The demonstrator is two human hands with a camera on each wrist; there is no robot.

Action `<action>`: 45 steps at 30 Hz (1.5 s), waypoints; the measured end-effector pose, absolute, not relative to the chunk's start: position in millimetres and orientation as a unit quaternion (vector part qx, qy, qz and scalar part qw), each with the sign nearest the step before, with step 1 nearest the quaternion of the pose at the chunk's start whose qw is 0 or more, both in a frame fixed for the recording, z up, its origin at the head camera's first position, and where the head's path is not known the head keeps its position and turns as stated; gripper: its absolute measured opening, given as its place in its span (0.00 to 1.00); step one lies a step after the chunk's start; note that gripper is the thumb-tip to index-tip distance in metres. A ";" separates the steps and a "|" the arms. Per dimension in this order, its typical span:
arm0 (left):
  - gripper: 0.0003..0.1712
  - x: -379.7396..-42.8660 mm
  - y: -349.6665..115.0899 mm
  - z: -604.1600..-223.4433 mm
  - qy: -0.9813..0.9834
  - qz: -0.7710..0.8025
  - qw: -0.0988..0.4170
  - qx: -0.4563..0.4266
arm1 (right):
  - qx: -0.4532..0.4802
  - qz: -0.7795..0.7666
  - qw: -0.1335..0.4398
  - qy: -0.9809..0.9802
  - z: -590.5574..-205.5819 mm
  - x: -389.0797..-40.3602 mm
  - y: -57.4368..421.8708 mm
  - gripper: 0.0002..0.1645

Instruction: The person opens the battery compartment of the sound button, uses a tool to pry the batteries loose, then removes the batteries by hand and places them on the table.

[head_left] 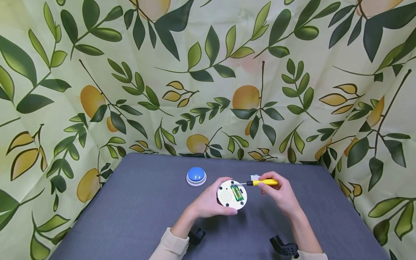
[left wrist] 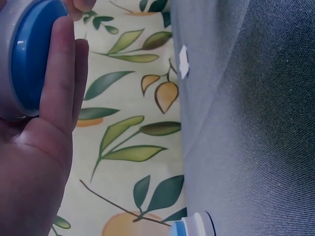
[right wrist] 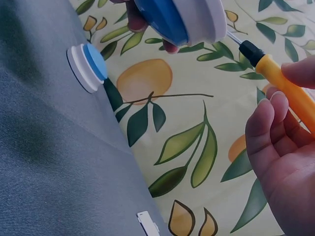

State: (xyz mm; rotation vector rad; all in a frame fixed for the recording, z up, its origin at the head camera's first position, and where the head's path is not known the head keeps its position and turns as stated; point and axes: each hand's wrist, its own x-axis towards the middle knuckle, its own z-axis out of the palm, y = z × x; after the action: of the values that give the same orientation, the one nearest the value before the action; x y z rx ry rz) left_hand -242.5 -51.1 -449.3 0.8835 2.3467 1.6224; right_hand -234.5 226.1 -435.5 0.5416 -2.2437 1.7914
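My left hand (head_left: 209,202) grips a round push button (head_left: 224,196) by its rim, its white underside turned up toward the head view. Green batteries (head_left: 237,193) lie in the uncovered compartment on that underside. The left wrist view shows the button's blue dome (left wrist: 34,54) with fingers lying across it. In my right hand (head_left: 279,191) is a yellow screwdriver (head_left: 264,182) with a black collar, pinched by thumb and fingers. Its thin metal shaft (right wrist: 234,37) reaches to the upper end of the battery compartment; the exact contact of the tip is too small to tell.
A second blue-domed push button (head_left: 196,176) stands on the grey table (head_left: 146,202), left of and beyond the held one. Behind the right hand lies a small white piece (right wrist: 147,223), perhaps a cover. Leaf-and-fruit-patterned cloth (head_left: 208,90) hangs behind and at both sides.
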 end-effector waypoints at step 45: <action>0.51 -242.6 -57.2 -446.9 0.763 0.540 0.099 0.340 | 0.137 0.679 0.048 -0.719 -442.5 -241.7 227.1 0.11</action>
State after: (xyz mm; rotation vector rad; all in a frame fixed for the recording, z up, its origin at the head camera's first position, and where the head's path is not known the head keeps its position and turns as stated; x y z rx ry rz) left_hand -242.6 -57.2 -446.9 1.0062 2.2581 1.5976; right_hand -241.7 227.1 -442.5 0.4168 -2.1937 2.0719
